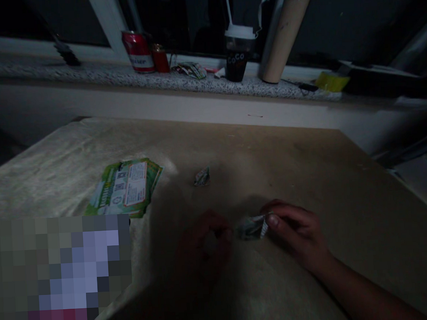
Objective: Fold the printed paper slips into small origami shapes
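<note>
Head view: the right hand [300, 232], its grip narrow, pinches the right end of a small printed piece [250, 228] over the worktop [288, 163]; near its other end, the shadowed left hand [196, 243]'s grip cannot be told.

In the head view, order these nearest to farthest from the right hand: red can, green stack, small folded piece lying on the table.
1. Small folded piece: ahead-left of the right hand.
2. Green stack: farther left, on the table.
3. Red can: beyond, on the windowsill.

The right hand [308, 236] pinches a small folded piece [251, 228] between its fingers [274, 221], near the shadowed left hand [192, 244]
</note>
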`<state>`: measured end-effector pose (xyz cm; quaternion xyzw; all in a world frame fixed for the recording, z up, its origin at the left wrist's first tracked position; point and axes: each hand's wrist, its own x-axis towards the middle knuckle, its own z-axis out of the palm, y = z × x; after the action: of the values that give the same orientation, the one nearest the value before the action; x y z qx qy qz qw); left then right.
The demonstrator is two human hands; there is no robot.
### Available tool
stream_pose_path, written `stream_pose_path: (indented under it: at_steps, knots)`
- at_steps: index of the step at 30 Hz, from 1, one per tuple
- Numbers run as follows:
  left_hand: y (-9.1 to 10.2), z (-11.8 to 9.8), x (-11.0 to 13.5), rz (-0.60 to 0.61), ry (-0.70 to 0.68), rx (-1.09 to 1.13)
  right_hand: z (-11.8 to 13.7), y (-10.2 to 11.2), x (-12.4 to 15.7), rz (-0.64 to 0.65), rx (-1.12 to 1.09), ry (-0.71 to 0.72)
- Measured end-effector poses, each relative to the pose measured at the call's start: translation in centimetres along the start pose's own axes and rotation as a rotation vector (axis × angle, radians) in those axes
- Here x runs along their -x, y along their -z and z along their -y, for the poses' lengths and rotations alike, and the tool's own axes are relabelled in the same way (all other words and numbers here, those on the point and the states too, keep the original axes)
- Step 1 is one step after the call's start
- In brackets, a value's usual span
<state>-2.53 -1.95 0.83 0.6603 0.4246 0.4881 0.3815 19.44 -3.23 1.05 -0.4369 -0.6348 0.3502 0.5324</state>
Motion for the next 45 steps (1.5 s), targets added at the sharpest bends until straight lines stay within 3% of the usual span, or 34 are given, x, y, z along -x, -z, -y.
stream_pose_path:
  at_steps: [7, 13, 18, 21, 23, 29, 33, 36, 39, 42, 45]
  knots:
    - [-0.2, -0.8, -0.1, 0.141, -0.295, -0.045, -0.6, -1.0, 0.6, -0.181, -0.192, -0.196]
    - [-1.3, -0.7, 0.8, 0.245, -0.46, -0.061, -0.8, -2.4, 1.5, -0.299, -0.196, -0.228]
    - [-1.9, -0.7, 1.3, 0.277, -0.561, -0.028, -0.7, -3.0, 1.8, -0.318, -0.064, -0.149]
    - [-1.6, -0.7, 1.6, 0.316, -0.447, -0.023, -0.6, -2.9, 1.5, -0.288, 0.026, -0.086]
    - [-1.3, -0.5, 1.7, 0.28, -0.299, -0.062, -0.5, -2.7, 1.4, -0.267, 0.084, -0.049]
    - [-1.4, 0.2, 1.2, 0.346, 0.114, -0.025, 0.2, -2.5, 1.3, -0.076, 0.259, 0.098]
    - [-1.9, 0.8, 1.1, 0.374, 0.15, 0.029, 0.4, -2.6, 1.4, -0.01, 0.281, 0.137]
    - [-1.8, 1.4, 1.3, 0.338, 0.16, 0.07, 0.2, -2.4, 1.3, -0.004, 0.147, 0.028]
    - [-1.5, 1.8, 1.3, 0.302, 0.201, 0.163, 0.0, -1.8, 1.1, 0.107, -0.068, -0.102]
    - [-1.2, 1.9, 1.1, 0.289, 0.245, 0.259, -0.1, -1.4, 0.9, 0.219, -0.166, -0.133]
    - [-1.1, 1.8, 1.0, 0.26, 0.257, 0.296, -0.2, -1.4, 0.8, 0.246, -0.171, -0.126]
